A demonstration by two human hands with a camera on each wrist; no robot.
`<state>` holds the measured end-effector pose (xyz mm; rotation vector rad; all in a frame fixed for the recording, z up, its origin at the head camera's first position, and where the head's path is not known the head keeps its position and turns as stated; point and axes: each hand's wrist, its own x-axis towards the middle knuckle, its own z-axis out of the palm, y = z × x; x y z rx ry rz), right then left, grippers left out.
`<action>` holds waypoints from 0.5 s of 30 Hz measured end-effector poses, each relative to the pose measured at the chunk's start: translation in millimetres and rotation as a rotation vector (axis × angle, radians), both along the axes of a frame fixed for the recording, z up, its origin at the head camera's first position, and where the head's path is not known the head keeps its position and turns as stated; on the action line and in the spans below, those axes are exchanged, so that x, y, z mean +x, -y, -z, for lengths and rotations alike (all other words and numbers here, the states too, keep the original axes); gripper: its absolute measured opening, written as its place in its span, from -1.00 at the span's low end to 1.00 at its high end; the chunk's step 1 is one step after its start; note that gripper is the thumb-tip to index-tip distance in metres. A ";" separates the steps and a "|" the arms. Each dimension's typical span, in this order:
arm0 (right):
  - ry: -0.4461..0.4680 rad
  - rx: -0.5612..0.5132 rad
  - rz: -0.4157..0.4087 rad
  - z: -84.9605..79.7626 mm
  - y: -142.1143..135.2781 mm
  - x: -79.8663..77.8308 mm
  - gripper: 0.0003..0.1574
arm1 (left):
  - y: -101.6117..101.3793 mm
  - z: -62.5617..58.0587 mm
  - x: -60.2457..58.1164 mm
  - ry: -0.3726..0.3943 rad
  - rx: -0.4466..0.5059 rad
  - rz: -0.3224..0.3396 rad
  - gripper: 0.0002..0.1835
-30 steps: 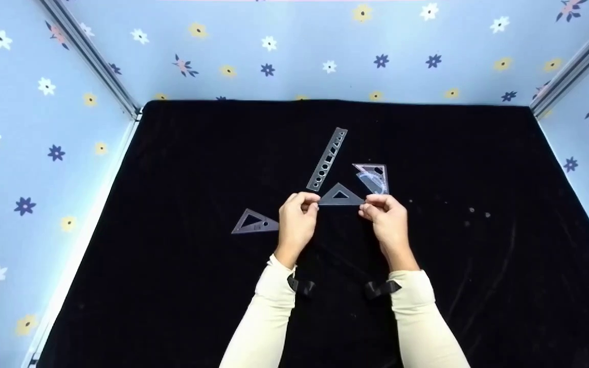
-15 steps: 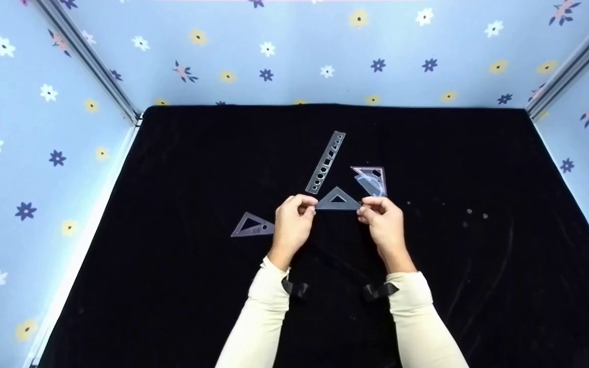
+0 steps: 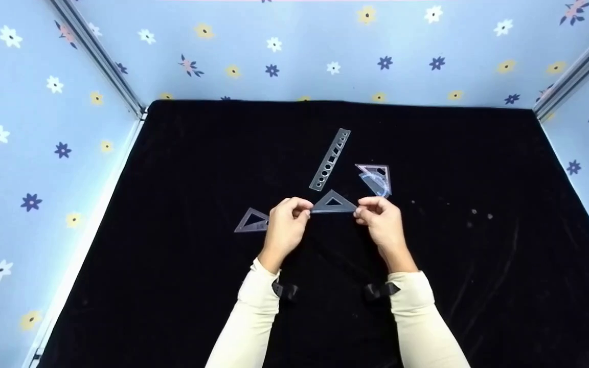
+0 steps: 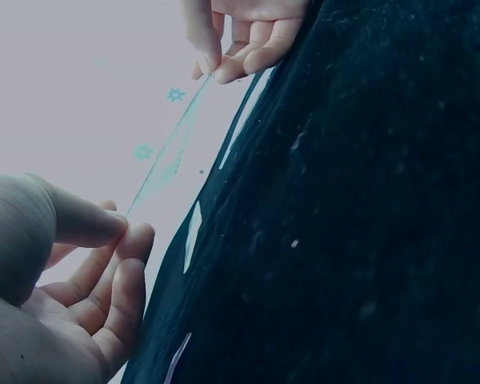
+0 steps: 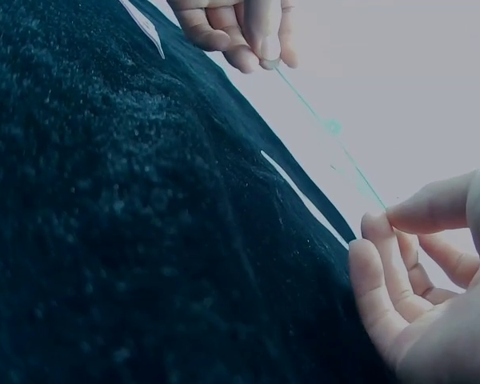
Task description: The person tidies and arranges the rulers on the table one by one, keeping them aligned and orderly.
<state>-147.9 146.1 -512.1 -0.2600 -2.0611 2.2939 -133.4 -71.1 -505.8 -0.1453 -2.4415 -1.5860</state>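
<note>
Both hands hold a clear set square (image 3: 344, 207) by its two ends, over the middle of the black cloth. My left hand (image 3: 285, 225) pinches its left corner between thumb and fingers; my right hand (image 3: 384, 225) pinches the right corner. In both wrist views the set square is seen nearly edge-on, raised off the cloth. A second set square (image 3: 256, 228) lies left of my left hand, which partly covers it. Beyond the hands lies a clear ruler (image 3: 325, 161) with cut-out shapes. Above my right hand, a bluish protractor (image 3: 375, 184) overlaps a pinkish set square (image 3: 386, 173).
A black cloth (image 3: 172, 286) covers the table. Blue flowered walls (image 3: 304, 56) stand at the back and sides, with metal posts (image 3: 103, 61) at the corners. Several small pale specks (image 3: 474, 211) lie on the cloth to the right.
My hands have moved slightly left and nearer to me with the held set square, away from the ruler. The left hand now covers more of the set square on the left.
</note>
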 end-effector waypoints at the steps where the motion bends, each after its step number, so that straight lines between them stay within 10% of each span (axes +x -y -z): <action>1: 0.001 -0.002 -0.008 -0.5 0.6 0.0 -0.71 | 1.5 -0.7 0.3 -0.002 -0.001 0.001 -0.85; 15: 0.027 -0.045 -0.128 -3.7 7.2 5.9 -0.70 | 20.7 3.9 8.2 0.005 0.037 0.017 -0.84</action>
